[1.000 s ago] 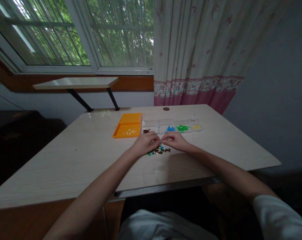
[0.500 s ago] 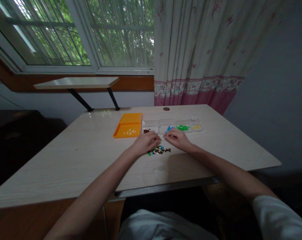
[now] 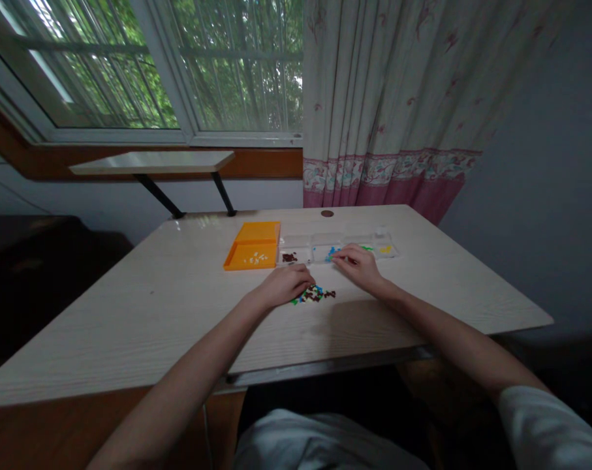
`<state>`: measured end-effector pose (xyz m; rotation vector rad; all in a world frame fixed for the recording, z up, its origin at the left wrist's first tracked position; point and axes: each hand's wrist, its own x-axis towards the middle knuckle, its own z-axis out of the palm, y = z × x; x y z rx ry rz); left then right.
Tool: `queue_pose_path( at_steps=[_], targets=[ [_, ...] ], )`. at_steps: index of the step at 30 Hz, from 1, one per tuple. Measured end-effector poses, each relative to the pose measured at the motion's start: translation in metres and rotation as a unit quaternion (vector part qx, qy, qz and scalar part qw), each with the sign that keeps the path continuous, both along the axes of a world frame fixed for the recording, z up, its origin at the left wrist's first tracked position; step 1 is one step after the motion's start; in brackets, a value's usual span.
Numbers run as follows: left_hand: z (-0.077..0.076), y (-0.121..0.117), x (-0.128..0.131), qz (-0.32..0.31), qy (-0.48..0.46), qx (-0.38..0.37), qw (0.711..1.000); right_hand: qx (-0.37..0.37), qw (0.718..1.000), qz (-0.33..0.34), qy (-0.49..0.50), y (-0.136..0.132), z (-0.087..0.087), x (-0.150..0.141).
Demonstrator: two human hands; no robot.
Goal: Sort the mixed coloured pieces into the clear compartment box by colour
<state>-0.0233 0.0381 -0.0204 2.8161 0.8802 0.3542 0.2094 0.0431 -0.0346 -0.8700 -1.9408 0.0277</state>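
Note:
A mixed pile of small coloured pieces (image 3: pixel 316 294), brown, green, blue and pale, lies on the table. My left hand (image 3: pixel 286 285) rests at the pile's upper left edge, fingers curled down; what lies under the fingertips is hidden. My right hand (image 3: pixel 360 266) is over the front of the clear compartment boxes (image 3: pixel 303 259), its thumb and fingers pinched beside the blue pieces (image 3: pixel 331 251). Anything in that pinch is too small to make out. Brown pieces (image 3: pixel 289 257) sit in the left compartment, yellow pieces (image 3: pixel 386 249) at the right. Green pieces (image 3: pixel 367 248) are partly covered by my right hand.
An open orange case (image 3: pixel 230 257) with white pieces (image 3: pixel 255 258) stands left of the clear boxes. The pale wooden table (image 3: pixel 178 326) has a raised shelf (image 3: pixel 153 162) at its back left. A curtain (image 3: pixel 374 98) and a window are behind.
My right hand has moved right and slightly forward, from near the left hand to the blue and green compartments. My left hand has shifted slightly down towards the pile, uncovering the brown pieces.

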Motion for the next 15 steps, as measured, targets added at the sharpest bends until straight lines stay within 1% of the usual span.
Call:
queue_pose_path(
  at_steps=[5, 11, 15],
  targets=[
    [0.0006, -0.0002, -0.0003, -0.003, -0.008, 0.002, 1.000, -0.007, 1.000, 0.001, 0.010, 0.0012, -0.0006, 0.0024],
    [0.0037, -0.0015, 0.0003, -0.001, 0.007, 0.005, 1.000, -0.009, 1.000, 0.008, 0.015, 0.0023, -0.0012, 0.0039],
    [0.0023, -0.0010, -0.0007, -0.001, 0.002, 0.011, 1.000, -0.012, 1.000, 0.006, 0.008, 0.0029, 0.0004, 0.0056]
  ],
)
